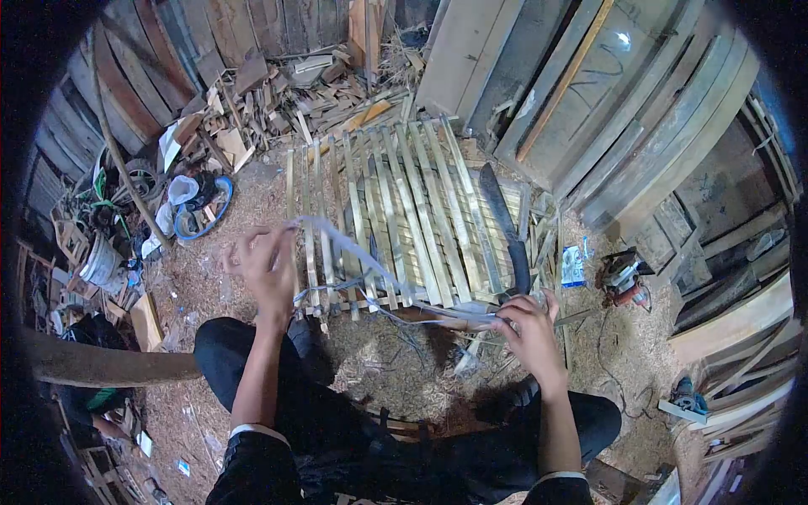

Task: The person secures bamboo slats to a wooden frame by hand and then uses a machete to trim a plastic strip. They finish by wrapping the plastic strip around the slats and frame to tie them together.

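A pale, thin strip (358, 252) runs slack between my hands, above the near edge of a panel of wooden slats (421, 202). My left hand (263, 259), at the panel's left side, has its fingertips pinched on one end of the strip. Near the panel's front right corner, my right hand (528, 326) grips the other end between thumb and fingers. A long machete with a dark handle (519, 266) lies on the right part of the slats, its blade pointing away from me. More thin strands cross the front ends of the slats.
Wood scraps (278, 101) are heaped behind the panel. A blue basin (220, 206) with bags stands to the left. Boards (606, 93) lean at the right. A power tool (627, 282) and a blue-green tool (688, 396) lie on the right floor. Part of another person (109, 427) shows lower left.
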Demonstrator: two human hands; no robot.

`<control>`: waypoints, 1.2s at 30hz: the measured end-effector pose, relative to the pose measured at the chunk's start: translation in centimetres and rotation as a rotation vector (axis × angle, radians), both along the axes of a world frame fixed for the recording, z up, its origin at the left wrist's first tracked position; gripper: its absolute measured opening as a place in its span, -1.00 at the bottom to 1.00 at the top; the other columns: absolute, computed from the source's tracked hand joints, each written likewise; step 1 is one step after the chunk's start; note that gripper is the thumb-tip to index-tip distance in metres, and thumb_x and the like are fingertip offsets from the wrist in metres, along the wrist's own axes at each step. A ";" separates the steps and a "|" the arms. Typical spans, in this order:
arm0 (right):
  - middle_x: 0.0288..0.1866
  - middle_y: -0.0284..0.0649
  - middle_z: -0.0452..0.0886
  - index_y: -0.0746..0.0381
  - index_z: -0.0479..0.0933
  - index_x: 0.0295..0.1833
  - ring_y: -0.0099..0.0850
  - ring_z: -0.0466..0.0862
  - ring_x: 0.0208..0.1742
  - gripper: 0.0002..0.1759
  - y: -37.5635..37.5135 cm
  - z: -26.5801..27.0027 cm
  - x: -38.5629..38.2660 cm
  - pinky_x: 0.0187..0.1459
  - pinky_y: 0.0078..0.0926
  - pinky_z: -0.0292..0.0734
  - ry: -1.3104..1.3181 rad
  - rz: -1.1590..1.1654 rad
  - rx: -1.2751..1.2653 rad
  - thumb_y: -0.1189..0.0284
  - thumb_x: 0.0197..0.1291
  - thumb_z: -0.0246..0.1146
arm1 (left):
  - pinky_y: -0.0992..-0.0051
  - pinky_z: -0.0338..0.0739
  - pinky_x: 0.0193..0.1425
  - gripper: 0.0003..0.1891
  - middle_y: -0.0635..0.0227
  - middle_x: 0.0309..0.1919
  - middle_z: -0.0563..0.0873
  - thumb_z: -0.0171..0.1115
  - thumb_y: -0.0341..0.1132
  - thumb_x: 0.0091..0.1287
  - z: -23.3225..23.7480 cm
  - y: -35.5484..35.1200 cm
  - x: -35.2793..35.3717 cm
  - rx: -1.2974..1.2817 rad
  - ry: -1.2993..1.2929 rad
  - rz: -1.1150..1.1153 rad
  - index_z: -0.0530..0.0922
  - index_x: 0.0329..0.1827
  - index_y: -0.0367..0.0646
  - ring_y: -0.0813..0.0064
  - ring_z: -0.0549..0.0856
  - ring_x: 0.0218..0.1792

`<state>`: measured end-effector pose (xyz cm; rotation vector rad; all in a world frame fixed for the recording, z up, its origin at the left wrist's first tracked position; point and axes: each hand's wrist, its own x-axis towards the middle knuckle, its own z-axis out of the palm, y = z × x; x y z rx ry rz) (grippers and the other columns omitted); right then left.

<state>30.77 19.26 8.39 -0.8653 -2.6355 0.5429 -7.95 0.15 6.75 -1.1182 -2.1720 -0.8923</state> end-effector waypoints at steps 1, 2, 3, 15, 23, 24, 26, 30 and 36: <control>-0.15 -0.28 0.74 0.14 0.77 -0.16 -0.29 0.70 0.06 -0.89 -0.2 0.2 -0.1 0.53 0.08 -0.03 -0.003 0.000 -0.002 0.38 0.26 0.42 | 0.10 -0.07 0.52 -0.65 0.41 0.03 0.79 0.40 -0.36 0.38 0.1 0.3 0.8 -0.002 -0.003 0.000 0.75 0.22 0.07 0.46 0.63 0.20; -0.17 -0.27 0.75 0.14 0.77 -0.14 -0.29 0.70 0.04 -0.89 -0.6 0.5 -0.3 0.52 0.06 -0.01 0.025 0.005 0.010 0.39 0.25 0.43 | 0.08 -0.07 0.52 -0.49 0.33 0.20 0.71 0.43 -0.32 0.30 0.2 1.0 2.1 -0.044 0.040 -0.077 0.65 0.36 0.06 0.39 0.57 0.31; -0.18 -0.26 0.75 0.14 0.77 -0.13 -0.28 0.71 0.02 -0.89 -0.9 0.8 -0.6 0.52 0.05 0.00 0.054 0.010 0.022 0.41 0.25 0.43 | 0.05 -0.06 0.53 -0.32 0.26 0.38 0.64 0.46 -0.28 0.23 0.3 1.6 3.2 -0.084 0.085 -0.155 0.54 0.49 0.06 0.31 0.51 0.42; -0.29 -0.27 0.75 0.11 0.78 -0.16 -0.30 0.72 -0.04 -0.90 -1.7 1.4 -4.7 0.53 0.02 0.03 0.060 0.017 0.056 0.46 0.21 0.43 | -0.24 -0.05 0.60 -0.01 0.32 0.74 0.12 0.44 -0.34 0.09 2.8 3.5 12.6 -0.749 0.047 -0.822 0.25 0.69 0.22 0.15 0.14 0.70; -0.28 -0.24 0.76 0.16 0.76 -0.18 -0.28 0.71 -0.05 -0.92 -0.6 0.9 -3.9 0.48 -0.01 0.09 0.130 -0.174 0.176 0.48 0.23 0.41 | -0.35 -0.26 0.66 -0.04 0.24 0.75 0.04 0.21 -0.65 0.15 2.3 2.7 10.5 -0.778 0.018 -0.753 0.23 0.70 0.18 0.15 0.04 0.74; -0.27 -0.23 0.77 0.17 0.76 -0.18 -0.27 0.71 -0.05 -0.93 -0.3 0.6 -3.8 0.46 -0.01 0.11 0.140 -0.226 0.209 0.47 0.24 0.41 | -0.35 -0.26 0.66 -0.04 0.24 0.75 0.04 0.21 -0.65 0.15 2.9 2.6 10.4 -0.781 0.015 -0.756 0.23 0.70 0.18 0.15 0.04 0.74; -0.25 -0.22 0.78 0.17 0.76 -0.17 -0.26 0.72 -0.07 -0.93 -0.1 0.3 -3.5 0.45 -0.04 0.13 0.140 -0.252 0.220 0.45 0.26 0.41 | -0.35 -0.30 0.65 -0.10 0.29 0.75 0.08 0.26 -0.49 0.24 3.3 2.3 10.3 -0.691 0.020 -0.908 0.21 0.71 0.18 0.17 0.02 0.75; -0.24 -0.24 0.79 0.18 0.76 -0.18 -0.30 0.73 -0.06 -0.91 -0.4 0.4 -4.1 0.44 -0.09 0.13 0.154 -0.241 0.163 0.42 0.26 0.43 | -0.31 -0.29 0.64 -0.15 0.37 0.73 0.16 0.32 -0.26 0.35 2.8 2.5 11.8 -0.609 -0.096 -1.040 0.19 0.73 0.17 0.24 0.07 0.74; -0.22 -0.30 0.79 0.14 0.77 -0.17 -0.39 0.73 -0.05 -0.88 -3.5 0.5 -6.8 0.45 -0.09 0.12 0.246 0.070 0.092 0.35 0.23 0.48 | -0.12 -0.17 0.61 -0.45 0.50 0.28 0.74 0.32 -0.02 0.47 0.4 4.0 13.4 -0.375 -0.131 -0.881 0.55 0.49 0.09 0.44 0.47 0.50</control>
